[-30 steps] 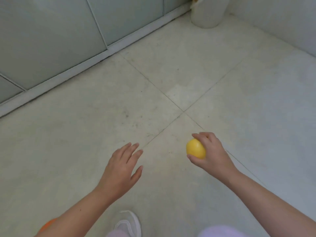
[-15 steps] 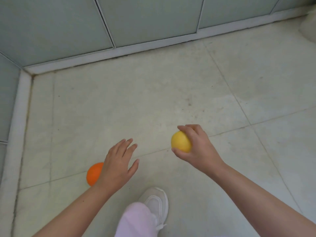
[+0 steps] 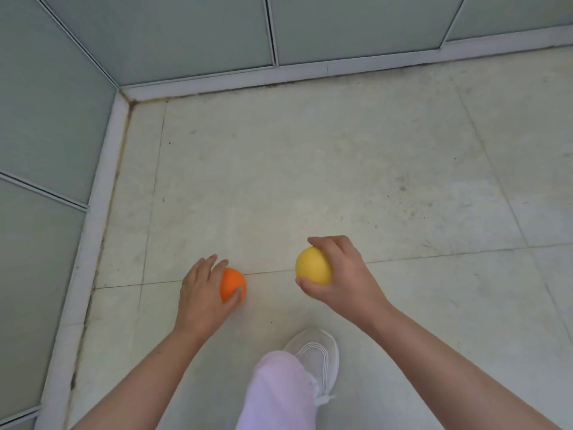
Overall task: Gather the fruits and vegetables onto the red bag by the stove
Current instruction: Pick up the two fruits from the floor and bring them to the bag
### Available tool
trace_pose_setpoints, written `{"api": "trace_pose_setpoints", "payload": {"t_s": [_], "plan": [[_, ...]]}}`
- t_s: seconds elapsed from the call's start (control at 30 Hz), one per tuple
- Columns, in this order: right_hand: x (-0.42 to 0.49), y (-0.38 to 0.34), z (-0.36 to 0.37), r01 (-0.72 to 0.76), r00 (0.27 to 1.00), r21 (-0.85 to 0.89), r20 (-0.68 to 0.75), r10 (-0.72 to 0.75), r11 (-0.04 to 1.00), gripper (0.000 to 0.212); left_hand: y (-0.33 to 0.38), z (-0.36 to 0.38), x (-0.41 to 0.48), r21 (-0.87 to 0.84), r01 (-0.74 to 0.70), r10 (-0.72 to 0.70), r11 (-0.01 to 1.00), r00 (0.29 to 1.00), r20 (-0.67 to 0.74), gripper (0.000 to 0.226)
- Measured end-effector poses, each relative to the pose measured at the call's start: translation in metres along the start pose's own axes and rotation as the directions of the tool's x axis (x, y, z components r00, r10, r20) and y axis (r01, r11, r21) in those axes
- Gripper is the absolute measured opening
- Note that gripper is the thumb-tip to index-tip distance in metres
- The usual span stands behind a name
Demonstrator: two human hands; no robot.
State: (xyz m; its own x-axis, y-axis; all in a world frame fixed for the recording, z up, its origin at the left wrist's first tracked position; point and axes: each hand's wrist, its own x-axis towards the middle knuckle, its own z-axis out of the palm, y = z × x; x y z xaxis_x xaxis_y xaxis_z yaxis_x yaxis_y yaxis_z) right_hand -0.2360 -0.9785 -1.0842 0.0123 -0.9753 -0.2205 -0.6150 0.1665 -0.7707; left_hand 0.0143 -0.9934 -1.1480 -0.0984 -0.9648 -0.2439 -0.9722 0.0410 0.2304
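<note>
An orange (image 3: 233,283) lies on the pale floor tiles near the corner of the room. My left hand (image 3: 204,293) is down on it, fingers over its top and left side, thumb curled round its near side. To the right, above the floor, my right hand (image 3: 339,274) grips a round yellow fruit (image 3: 313,265) between curled fingers and thumb. The red bag and the stove are out of view.
Grey-green wall panels with white skirting (image 3: 102,193) run along the left and the back, meeting in a corner at upper left. My white shoe (image 3: 316,355) and pink trouser leg (image 3: 276,395) stand just behind the hands. Open tiled floor (image 3: 310,169) stretches ahead and to the right.
The view has swung left toward the corner. My left hand has dropped onto the orange and closed its thumb round it. My right hand still holds the yellow fruit.
</note>
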Motion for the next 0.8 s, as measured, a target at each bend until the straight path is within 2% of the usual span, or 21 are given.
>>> {"api": "trace_pose_setpoints", "payload": {"t_s": [0.2,0.37,0.8], "plan": [[-0.001,-0.003,0.004,-0.034,0.999,0.008,0.01,0.034,0.999,0.065,0.001,0.011,-0.003,-0.04,0.028,-0.027,0.999,0.999,0.025,0.064],[-0.003,-0.001,0.005,-0.053,0.998,0.001,0.042,0.053,0.999,0.065,0.001,0.016,-0.002,-0.022,0.014,-0.013,1.0,0.999,0.034,0.068],[-0.011,0.01,-0.012,-0.099,0.995,0.059,0.001,0.099,0.993,0.065,0.009,0.019,-0.005,-0.203,0.135,-0.13,0.97,0.991,0.041,0.067]]}}
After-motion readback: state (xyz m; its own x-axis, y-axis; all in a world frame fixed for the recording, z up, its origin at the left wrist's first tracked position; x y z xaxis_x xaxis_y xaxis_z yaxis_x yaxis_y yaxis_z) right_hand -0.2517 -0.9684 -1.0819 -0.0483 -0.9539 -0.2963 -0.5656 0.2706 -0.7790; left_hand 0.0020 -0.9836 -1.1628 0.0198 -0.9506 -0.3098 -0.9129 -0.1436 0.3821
